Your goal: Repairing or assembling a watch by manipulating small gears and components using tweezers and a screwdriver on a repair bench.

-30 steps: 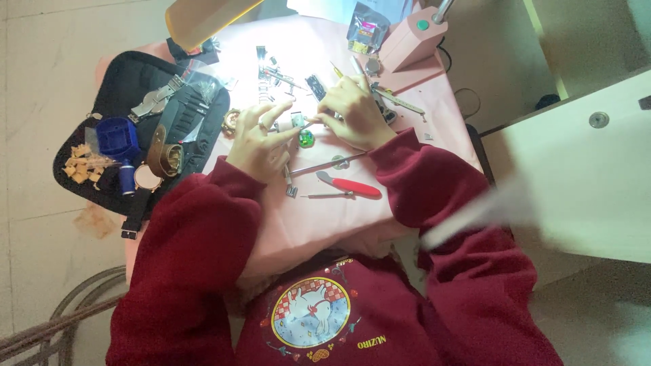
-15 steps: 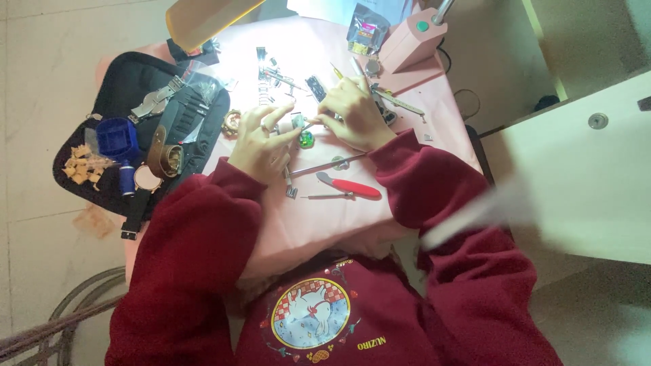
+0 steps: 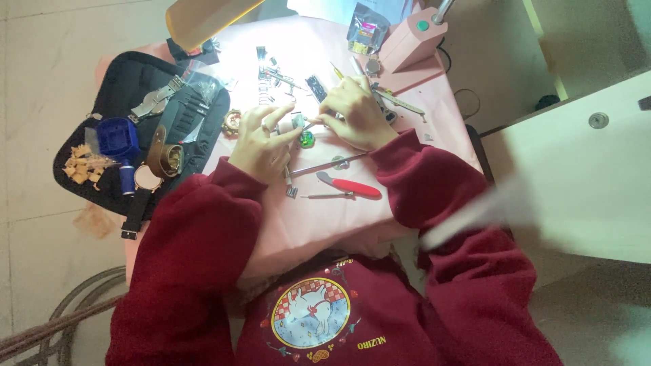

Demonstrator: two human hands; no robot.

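— Resting on the pink table cover [image 3: 319, 224], both hands met over one small round silvery watch part [image 3: 296, 122]. Did you see how they were set?

— The left hand [image 3: 261, 144] lay palm down, fingers curled, pinching the part from the left. The right hand [image 3: 352, 112] bent in from the right, its fingertips gripping a thin metal tool [image 3: 310, 124] against the part.

— And just beside them?

— One shiny green round piece [image 3: 307, 139] lay touching the hands. Nearer the body sat one red-handled knife-shaped opener [image 3: 349, 186] and one thin screwdriver [image 3: 327, 196]. Farther left, the black tool case [image 3: 125, 95] held one blue square box [image 3: 116, 135] and one brown leather watch strap [image 3: 163, 152].
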